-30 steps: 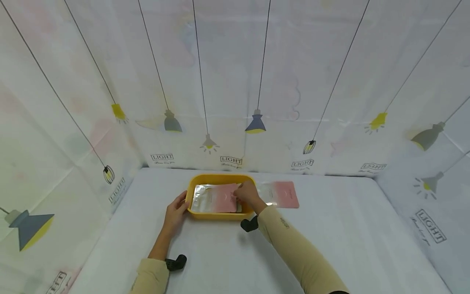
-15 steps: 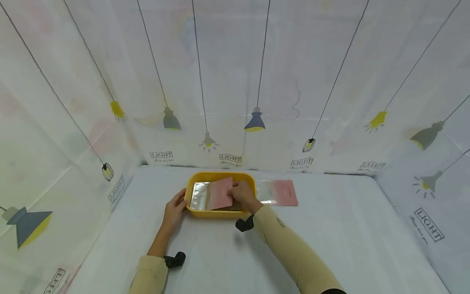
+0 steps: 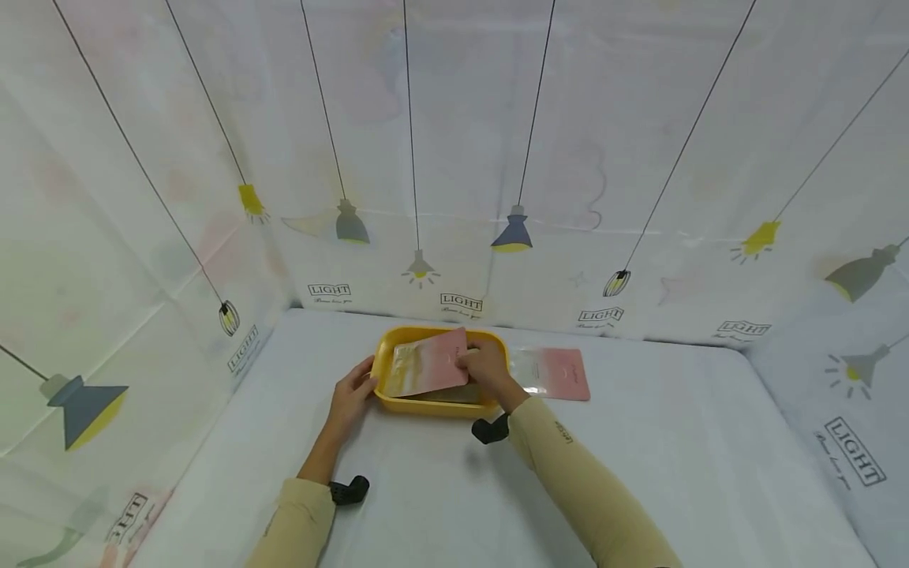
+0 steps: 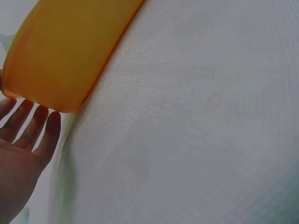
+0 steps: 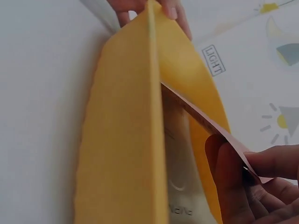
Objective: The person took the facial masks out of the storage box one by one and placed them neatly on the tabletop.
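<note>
A yellow plastic basket point(image 3: 433, 408) stands on the table, and my left hand point(image 3: 348, 400) holds its left end. In the right wrist view the thumb lies over the rim; the left wrist view has the fingers point(image 4: 49, 135) against the outer wall. My right hand point(image 3: 486, 368) pinches the pink end of a pink-and-silver flat sachet point(image 3: 435, 364) between thumb and fingers. The sachet is tilted inside the basket, its pink edge raised. Below it lies a beige flat packet point(image 5: 180, 163), partly hidden.
Another pink-and-silver sachet point(image 3: 564, 374) lies flat on the table, just right of the basket. The white-covered table point(image 3: 639, 473) backs onto a patterned curtain point(image 3: 454, 158) with printed lamps. Curtain panels also rise at both sides.
The right hand has lifted the sachet's pink end, so the sachet has gone from lying flat to tilted. The left hand stays on the basket's end. The head view has shifted slightly.
</note>
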The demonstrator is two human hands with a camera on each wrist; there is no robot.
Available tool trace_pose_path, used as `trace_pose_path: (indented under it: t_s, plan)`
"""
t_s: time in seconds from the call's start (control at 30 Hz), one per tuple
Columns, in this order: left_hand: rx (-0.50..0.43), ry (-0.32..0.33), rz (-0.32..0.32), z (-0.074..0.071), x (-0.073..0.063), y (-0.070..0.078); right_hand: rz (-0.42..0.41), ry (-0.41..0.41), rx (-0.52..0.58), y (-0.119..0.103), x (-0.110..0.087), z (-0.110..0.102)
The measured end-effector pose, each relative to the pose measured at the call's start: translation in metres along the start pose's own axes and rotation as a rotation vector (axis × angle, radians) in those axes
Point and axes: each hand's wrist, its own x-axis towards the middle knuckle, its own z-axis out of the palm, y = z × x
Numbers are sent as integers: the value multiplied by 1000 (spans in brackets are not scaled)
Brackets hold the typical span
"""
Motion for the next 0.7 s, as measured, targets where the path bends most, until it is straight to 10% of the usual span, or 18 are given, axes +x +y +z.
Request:
trace_pose_path:
  t_s: [0.7]
  plan:
    - [38, 0, -36, 0, 2, 0, -14, -27, 86, -11, -3, -70]
